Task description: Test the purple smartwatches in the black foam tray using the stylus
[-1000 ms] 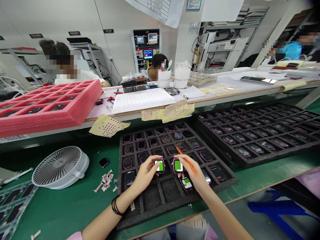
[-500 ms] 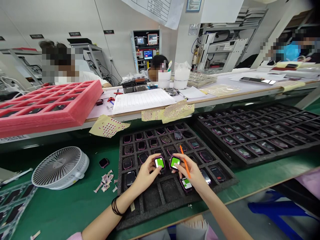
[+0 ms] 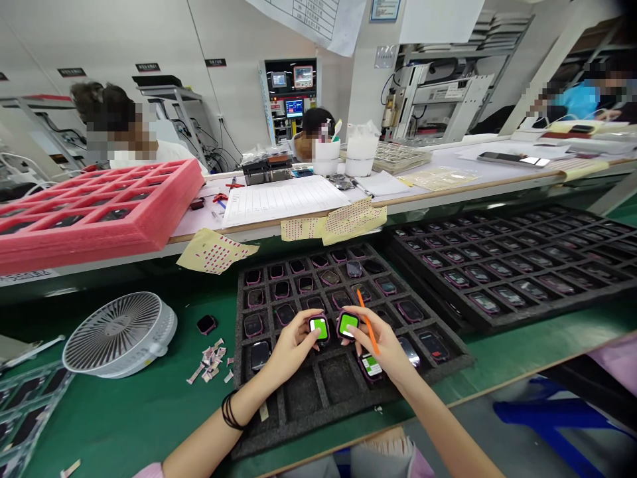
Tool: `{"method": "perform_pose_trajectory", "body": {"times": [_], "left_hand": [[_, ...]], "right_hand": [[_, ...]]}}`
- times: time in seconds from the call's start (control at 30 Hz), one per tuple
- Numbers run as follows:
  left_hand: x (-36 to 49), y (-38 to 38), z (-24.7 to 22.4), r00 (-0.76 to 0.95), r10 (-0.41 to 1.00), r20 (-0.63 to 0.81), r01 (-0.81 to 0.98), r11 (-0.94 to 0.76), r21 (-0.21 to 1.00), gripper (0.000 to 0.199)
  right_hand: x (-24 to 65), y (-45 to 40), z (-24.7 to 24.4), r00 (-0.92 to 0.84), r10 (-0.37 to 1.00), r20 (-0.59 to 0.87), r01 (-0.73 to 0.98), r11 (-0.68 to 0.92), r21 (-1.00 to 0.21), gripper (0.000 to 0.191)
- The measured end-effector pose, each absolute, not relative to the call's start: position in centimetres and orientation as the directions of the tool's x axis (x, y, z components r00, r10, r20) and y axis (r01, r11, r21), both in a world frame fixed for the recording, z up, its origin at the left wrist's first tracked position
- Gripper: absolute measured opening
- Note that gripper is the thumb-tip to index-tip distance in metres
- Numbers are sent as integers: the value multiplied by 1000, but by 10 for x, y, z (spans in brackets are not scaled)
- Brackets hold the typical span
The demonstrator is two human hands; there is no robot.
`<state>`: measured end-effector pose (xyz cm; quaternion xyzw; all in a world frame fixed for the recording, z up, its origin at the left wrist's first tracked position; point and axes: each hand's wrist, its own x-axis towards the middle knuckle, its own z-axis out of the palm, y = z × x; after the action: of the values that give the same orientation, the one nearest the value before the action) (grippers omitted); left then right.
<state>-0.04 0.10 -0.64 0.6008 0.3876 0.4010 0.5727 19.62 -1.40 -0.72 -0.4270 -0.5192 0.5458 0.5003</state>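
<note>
Watch (image 3: 321, 322), lit partly green, is gripped in our left hand (image 3: 293, 340), and a second watch (image 3: 346, 319) in our right hand (image 3: 381, 338), which holds also an orange stick (image 3: 367, 318). We have both watches above the black foam tray (image 3: 303, 423), which lies on our green worktop (image 3: 169, 405).

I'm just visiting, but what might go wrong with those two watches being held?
The right hand holds both a smartwatch and an orange stick, so the stick might slip or scratch something. The left hand holds another smartwatch over the black foam tray; if dropped, it could strike a seated watch.
</note>
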Motion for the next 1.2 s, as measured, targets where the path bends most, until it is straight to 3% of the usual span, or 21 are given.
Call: {"method": "perform_pose_trajectory", "body": {"times": [0.2, 0.4, 0.53, 0.77, 0.97, 1.2], "left_hand": [[-2, -2, -5, 407, 912, 53, 115, -109, 987, 35], [-1, -8, 5, 523, 846, 104, 346, -322, 881, 26], [-1, -8, 7, 540, 833, 124, 364, -364, 857, 25], [0, -7, 7, 531, 840, 111, 337, -330, 882, 24], [-2, -2, 4, 357, 932, 54, 207, -135, 969, 33], [-2, 1, 3, 295, 954, 54, 185, -113, 976, 35]], "right_hand": [[197, -15, -6, -141, 989, 47, -65, 38, -997, 37], [197, -15, -7, -155, 988, 25, -67, 14, -998, 35], [198, -16, -5, -158, 987, 10, -90, -4, -996, 35], [199, -20, 3, -132, 991, -28, -148, -48, -988, 32], [199, -18, 1, -93, 996, 0, -179, -16, -984, 31], [198, -16, -2, -103, 994, 33, -212, 11, -977, 34]]}}
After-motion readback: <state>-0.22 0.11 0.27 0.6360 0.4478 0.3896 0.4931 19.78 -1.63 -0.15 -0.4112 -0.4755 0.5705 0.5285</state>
